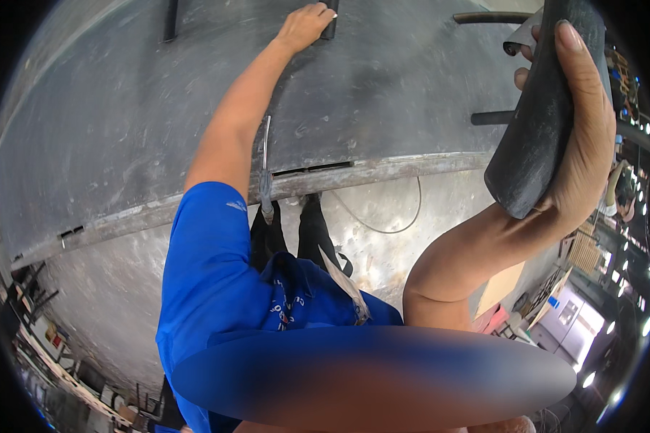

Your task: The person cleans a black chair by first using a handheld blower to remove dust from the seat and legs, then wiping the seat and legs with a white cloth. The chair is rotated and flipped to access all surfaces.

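Note:
At the far side of the grey table, my left hand is closed over the end of a black tube that runs out of the top of the picture. My right hand is raised close to the camera on the right. Its fingers and thumb wrap a thick black tube, tilted with its lower end toward me. Part of the right fingers is hidden behind that tube. Next to them a dark curled sheet shows; whether the hand touches it, I cannot tell.
Other thin black tubes lie on the table, including two at the right, one of them a short tube. A tool with a thin metal rod sits at the table's front edge. A cable loops below the edge.

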`<state>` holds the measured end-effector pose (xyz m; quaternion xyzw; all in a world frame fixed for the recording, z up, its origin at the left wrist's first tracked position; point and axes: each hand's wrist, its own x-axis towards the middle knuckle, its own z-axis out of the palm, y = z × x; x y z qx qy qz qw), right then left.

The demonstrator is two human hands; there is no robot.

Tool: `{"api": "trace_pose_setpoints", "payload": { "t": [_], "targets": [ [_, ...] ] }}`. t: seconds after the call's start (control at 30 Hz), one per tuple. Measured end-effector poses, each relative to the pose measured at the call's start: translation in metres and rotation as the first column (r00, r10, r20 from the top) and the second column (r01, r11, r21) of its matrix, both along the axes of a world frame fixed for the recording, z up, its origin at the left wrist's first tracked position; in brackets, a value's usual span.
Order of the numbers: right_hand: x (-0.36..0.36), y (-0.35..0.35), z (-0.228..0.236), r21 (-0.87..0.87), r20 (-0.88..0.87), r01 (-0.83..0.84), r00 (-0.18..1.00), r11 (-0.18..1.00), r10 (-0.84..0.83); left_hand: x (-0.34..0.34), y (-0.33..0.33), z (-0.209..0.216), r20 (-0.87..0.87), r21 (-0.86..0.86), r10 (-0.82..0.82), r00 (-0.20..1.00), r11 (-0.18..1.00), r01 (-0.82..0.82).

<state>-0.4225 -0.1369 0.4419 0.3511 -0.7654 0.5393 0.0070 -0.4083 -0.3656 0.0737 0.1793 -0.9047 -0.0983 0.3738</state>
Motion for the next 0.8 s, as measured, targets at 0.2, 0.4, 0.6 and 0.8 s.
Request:
{"api": "trace_pose_setpoints", "payload": {
  "t": [0.2,0.4,0.6,0.8],
  "targets": [
    [-0.005,-0.007,0.009,0.130,0.190,-0.042,0.982,0.991,0.016,0.018,0.011,-0.035,-0.029,0.300,0.129,0.991,0.947,-0.114],
    [0.004,0.003,0.007,0.042,0.230,-0.203,0.955,0.978,0.189,0.038,0.049,0.008,0.018,0.426,-0.158,0.987,0.894,0.136],
    [0.022,0.030,-0.015,-0.003,0.107,-0.213,0.971,0.977,0.212,0.070,0.099,0.154,-0.535,0.841,0.123,0.836,-0.015,0.540],
    [0.053,0.076,-0.053,-0.096,0.143,-0.334,0.927,0.937,0.346,0.100,0.157,0.304,-0.716,0.678,0.204,0.668,-0.025,0.735]
  ]
}}
